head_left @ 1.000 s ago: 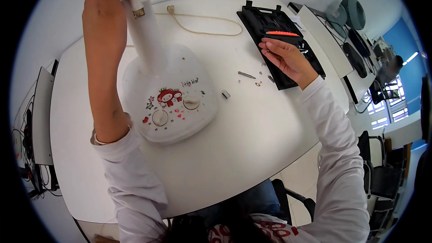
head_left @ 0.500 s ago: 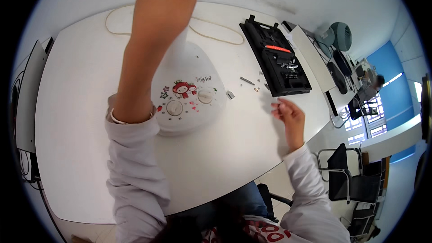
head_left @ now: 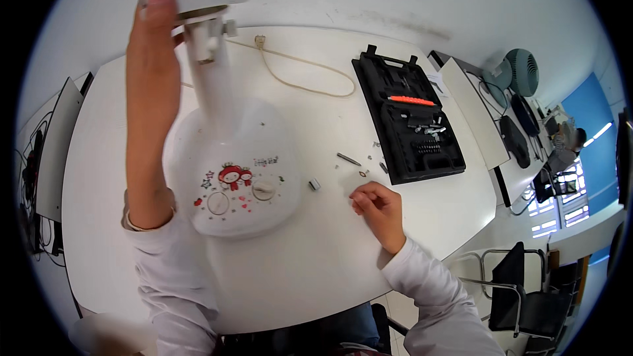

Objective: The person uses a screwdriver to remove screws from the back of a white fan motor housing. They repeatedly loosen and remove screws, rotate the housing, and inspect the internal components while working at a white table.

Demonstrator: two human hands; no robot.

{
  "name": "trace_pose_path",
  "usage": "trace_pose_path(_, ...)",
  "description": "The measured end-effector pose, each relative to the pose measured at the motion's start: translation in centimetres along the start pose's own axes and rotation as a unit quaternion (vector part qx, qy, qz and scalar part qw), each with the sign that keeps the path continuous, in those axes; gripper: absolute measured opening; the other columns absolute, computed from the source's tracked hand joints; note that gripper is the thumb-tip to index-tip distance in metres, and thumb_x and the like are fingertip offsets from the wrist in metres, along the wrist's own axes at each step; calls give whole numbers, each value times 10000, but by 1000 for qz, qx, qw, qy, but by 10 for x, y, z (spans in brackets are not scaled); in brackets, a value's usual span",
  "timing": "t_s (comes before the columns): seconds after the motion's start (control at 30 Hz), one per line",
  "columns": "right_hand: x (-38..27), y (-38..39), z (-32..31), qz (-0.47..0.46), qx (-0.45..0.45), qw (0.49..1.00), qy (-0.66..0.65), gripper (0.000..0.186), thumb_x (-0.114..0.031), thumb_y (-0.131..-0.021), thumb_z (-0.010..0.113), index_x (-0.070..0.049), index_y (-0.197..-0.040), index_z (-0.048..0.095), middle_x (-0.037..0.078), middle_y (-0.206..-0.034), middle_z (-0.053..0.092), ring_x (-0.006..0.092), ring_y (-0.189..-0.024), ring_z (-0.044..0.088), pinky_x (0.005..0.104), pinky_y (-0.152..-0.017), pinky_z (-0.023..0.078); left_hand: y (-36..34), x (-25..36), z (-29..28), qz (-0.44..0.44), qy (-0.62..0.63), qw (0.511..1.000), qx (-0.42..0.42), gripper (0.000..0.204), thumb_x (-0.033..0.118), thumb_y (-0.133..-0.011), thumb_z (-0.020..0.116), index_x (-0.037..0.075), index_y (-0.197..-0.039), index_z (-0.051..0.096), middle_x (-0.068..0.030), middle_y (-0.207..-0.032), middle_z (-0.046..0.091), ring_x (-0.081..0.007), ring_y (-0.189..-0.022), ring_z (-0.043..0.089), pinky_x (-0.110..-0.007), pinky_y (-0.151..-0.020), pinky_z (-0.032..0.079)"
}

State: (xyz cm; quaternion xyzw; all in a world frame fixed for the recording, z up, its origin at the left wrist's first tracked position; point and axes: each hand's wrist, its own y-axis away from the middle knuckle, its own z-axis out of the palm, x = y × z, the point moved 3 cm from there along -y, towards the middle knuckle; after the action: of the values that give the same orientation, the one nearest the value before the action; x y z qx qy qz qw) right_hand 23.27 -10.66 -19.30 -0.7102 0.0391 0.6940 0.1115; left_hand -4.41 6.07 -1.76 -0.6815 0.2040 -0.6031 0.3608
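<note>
My left hand [head_left: 153, 46] grips the white head [head_left: 204, 0] atop the fan's column [head_left: 212, 92]. The column rises from a white base [head_left: 231, 145] with two dials and red cartoon stickers. My right hand [head_left: 376, 214] is low over the table, right of the base, fingers curled; what they hold, if anything, is hidden. Just beyond it lie a metal block [head_left: 314, 185], a slim metal bit [head_left: 348, 159] and several small parts [head_left: 362, 174]. Farther back, an open black toolkit [head_left: 430, 165] holds an orange shaft [head_left: 410, 100] and metal bits.
A cream cord with plug [head_left: 260, 41] lies along the white table's back [head_left: 119, 237]. A neighbouring desk at right carries a teal fan [head_left: 524, 71] and cables, with a person [head_left: 568, 148] beyond. Black chairs [head_left: 508, 296] stand at lower right; a panel [head_left: 59, 151] is at left.
My right hand has left the toolkit, moving toward me and then leftward, lower beside the base. My left hand stays high on the fan's head. The view has shifted.
</note>
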Motion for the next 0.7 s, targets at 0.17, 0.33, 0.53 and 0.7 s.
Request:
trace_pose_path(0.17, -5, -11, 4, 8, 0, 1000, 23, 90, -55, -895, 632, 11, -954, 651, 26, -777, 618, 81, -645, 549, 210, -583, 461, -2, -6, -3, -12, -1, 999, 48, 619, 517, -986, 364, -17, -1274, 490, -138, -1144, 610, -208, -1065, 577, -344, -911, 444)
trace_pose_path(0.33, -7, -30, -17, -87, 50, 991, 89, 158, 11, -871, 617, 0, -1018, 674, 64, -898, 664, 104, -687, 625, 215, -597, 511, -13, -30, -15, -52, -55, 997, 9, 840, 669, -926, 286, -42, -1353, 419, -187, -1298, 521, -272, -1195, 508, -369, -1036, 359)
trace_pose_path(0.53, -20, -38, -33, -176, 110, 947, 246, 168, -2, -870, 625, -19, -1031, 667, 62, -857, 666, 97, -651, 616, 203, -547, 488, -12, -43, -17, -33, -65, 997, -6, 840, 674, -916, 307, -44, -1328, 447, -175, -1276, 540, -274, -1177, 523, -373, -1028, 373)
trace_pose_path(0.7, -15, -32, -45, -165, 157, 945, 234, 158, -12, -853, 661, -30, -1010, 673, 35, -754, 642, 63, -569, 552, 190, -511, 448, -11, -27, -5, -5, -20, 1000, -7, 796, 650, -926, 339, -33, -1316, 455, -151, -1285, 532, -245, -1167, 528, -370, -1009, 391)
